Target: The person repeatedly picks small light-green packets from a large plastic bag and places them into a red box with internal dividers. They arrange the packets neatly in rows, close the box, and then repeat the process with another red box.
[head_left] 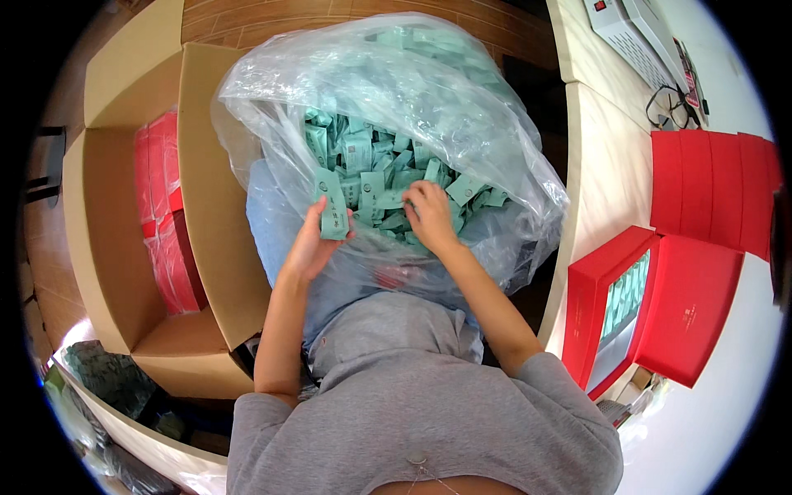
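Note:
A large clear plastic bag (pixel 280 78) lies open in front of me, filled with many small pale-green sachets (pixel 359 154). Over its near left part, my left hand (pixel 312 242) is closed around a green sachet (pixel 333 206), held upright with its printed face toward me. Among the loose sachets, my right hand (pixel 429 213) has its fingers bent and pinched at the end of another green sachet (pixel 388 199). That hand's fingertips are partly hidden. On the right-hand table, an open red gift box (pixel 582 318) holds a row of green sachets in its upper part.
To my left stands an open cardboard box (pixel 202 165) with red, plastic-wrapped boxes (pixel 161 190) inside. Flat red boxes or lids (pixel 709 188), a white machine (pixel 635 37) and a black cable (pixel 672 107) lie on the right table (pixel 602 148). A bin at lower left holds more sachets (pixel 107 375).

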Action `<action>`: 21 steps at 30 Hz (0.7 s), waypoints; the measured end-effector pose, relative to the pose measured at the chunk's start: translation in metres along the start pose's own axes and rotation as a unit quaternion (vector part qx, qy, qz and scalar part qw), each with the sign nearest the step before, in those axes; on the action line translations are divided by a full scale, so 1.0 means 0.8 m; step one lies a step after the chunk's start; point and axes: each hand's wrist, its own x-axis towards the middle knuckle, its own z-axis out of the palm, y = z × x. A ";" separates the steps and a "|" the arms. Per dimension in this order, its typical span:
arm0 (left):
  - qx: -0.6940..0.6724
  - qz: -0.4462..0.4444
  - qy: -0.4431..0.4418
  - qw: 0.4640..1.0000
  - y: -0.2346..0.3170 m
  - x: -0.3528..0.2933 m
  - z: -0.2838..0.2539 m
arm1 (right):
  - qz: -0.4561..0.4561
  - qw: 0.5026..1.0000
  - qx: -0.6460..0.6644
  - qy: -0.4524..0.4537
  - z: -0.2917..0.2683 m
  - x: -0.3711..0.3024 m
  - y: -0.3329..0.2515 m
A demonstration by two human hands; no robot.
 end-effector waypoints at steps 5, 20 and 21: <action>0.056 -0.079 -0.112 0.989 0.006 -0.012 0.052 | -0.069 0.981 0.050 0.175 -0.062 -0.022 -0.059; 0.487 0.110 -0.271 0.823 -0.004 -0.051 0.159 | 0.120 0.952 0.197 0.200 -0.180 -0.054 -0.101; 0.490 0.065 -0.264 0.828 0.002 -0.062 0.172 | 0.093 0.965 0.167 0.179 -0.188 -0.051 -0.106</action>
